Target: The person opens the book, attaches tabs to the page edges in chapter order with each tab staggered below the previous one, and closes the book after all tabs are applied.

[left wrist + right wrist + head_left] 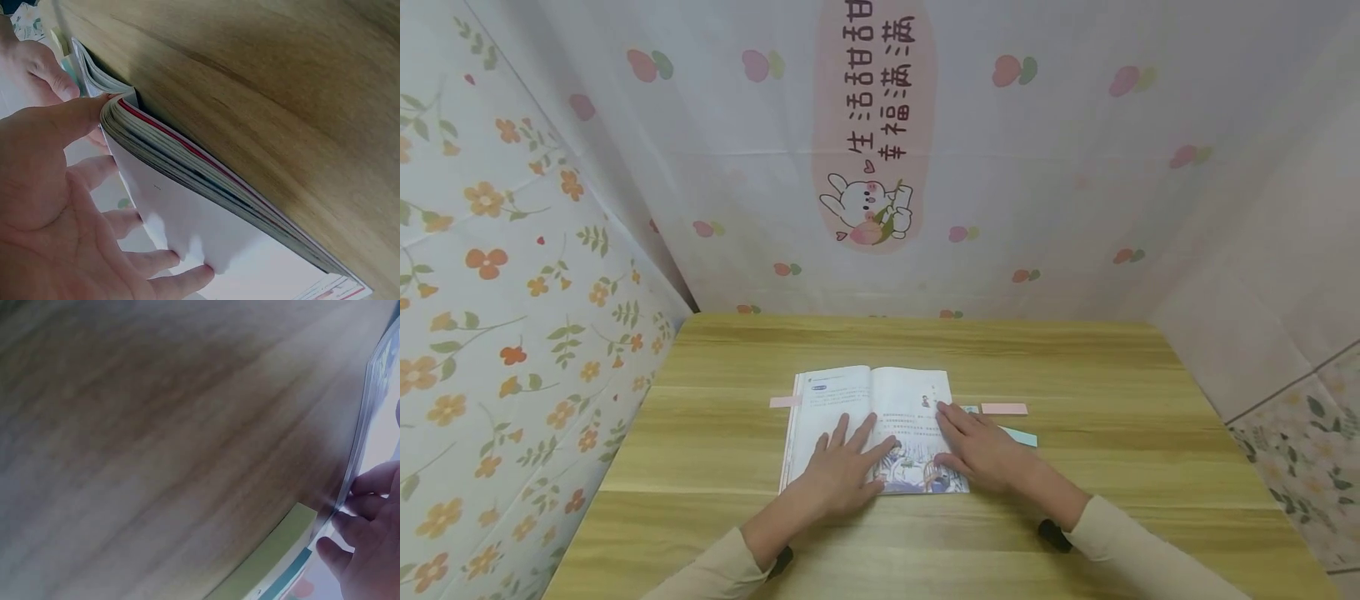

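An open book [910, 385] lies on the table, with printed text on both pages and a coloured picture low on the right page. My left hand [841, 471] rests with spread fingers across the lower left page and the middle fold. In the left wrist view its fingertips [201, 275] touch the white page, and the thumb lies at the spine end of the page block. My right hand [983, 446] lies flat over the right page's outer edge. In the right wrist view, its fingers [357, 530] are at the book's edge. Neither hand grips anything.
A pink paper tab [786, 402] sticks out from the book's left side. Right of the book lie a pink strip [1004, 409] and a teal strip [1022, 437], partly behind my right hand. A wooden table [700, 417] bears everything, and a patterned curtain [1037, 167] hangs behind.
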The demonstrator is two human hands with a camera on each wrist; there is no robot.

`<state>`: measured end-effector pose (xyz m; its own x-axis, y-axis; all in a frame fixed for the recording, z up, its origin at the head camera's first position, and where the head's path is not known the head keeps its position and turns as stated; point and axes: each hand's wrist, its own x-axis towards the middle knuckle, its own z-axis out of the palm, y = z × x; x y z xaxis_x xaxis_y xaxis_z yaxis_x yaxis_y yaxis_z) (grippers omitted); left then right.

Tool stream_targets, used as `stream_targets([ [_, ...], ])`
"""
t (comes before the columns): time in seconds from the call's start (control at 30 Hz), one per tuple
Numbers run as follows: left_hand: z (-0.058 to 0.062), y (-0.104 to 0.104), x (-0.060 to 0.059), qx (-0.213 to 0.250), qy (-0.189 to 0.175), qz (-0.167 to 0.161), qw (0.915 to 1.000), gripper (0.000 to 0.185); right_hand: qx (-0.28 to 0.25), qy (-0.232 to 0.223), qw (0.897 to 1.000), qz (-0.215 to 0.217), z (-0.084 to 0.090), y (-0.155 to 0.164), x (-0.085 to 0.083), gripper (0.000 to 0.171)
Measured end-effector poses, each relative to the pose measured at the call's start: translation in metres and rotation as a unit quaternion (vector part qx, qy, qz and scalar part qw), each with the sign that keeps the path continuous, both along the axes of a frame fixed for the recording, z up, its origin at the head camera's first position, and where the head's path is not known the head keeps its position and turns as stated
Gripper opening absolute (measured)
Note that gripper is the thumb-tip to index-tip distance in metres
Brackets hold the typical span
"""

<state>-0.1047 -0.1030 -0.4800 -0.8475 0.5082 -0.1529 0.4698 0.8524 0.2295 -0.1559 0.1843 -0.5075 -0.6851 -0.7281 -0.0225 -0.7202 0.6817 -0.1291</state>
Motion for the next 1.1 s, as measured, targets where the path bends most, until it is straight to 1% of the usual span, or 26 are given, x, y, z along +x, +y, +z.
stream_targets([
  [0.17, -0.001, 0.001, 0.001, 0.0, 0.007, 0.003, 1.0, 0.06, 0.009, 0.012, 1.0, 0.007, 0.0, -0.001, 0.001, 0.075],
  [0.4, 0.003, 0.01, 0.002, 0.01, 0.011, 0.007, 0.9999, 0.057, 0.018, 0.0, 1.0, -0.003, 0.001, -0.003, 0.002, 0.078],
  [0.5, 0.005, 0.016, 0.001, 0.009, 0.018, 0.0, 0.9998, 0.06, 0.018, 0.002, 1.0, -0.005, 0.002, -0.004, 0.003, 0.078],
  [0.63, 0.005, 0.02, 0.0, 0.001, 0.023, -0.007, 0.9997, 0.069, 0.015, 0.005, 1.0, -0.006, 0.002, -0.005, 0.001, 0.078],
  [0.77, 0.003, 0.017, 0.0, 0.005, 0.027, -0.01, 0.9996, 0.073, -0.01, -0.004, 1.0, -0.007, 0.001, -0.003, -0.001, 0.078],
  [0.9, 0.0, 0.008, 0.002, 0.035, 0.029, -0.01, 0.9989, 0.077, -0.052, -0.028, 0.998, -0.011, 0.001, 0.005, -0.002, 0.074],
  [1.0, -0.004, 0.002, 0.004, 0.06, 0.031, -0.008, 0.9977, 0.078, -0.077, -0.05, 0.996, -0.025, 0.001, 0.011, -0.003, 0.071],
  [1.1, -0.008, 0.001, 0.004, 0.072, 0.039, -0.009, 0.9966, 0.076, -0.099, -0.057, 0.993, -0.04, 0.002, 0.015, -0.003, 0.068],
])
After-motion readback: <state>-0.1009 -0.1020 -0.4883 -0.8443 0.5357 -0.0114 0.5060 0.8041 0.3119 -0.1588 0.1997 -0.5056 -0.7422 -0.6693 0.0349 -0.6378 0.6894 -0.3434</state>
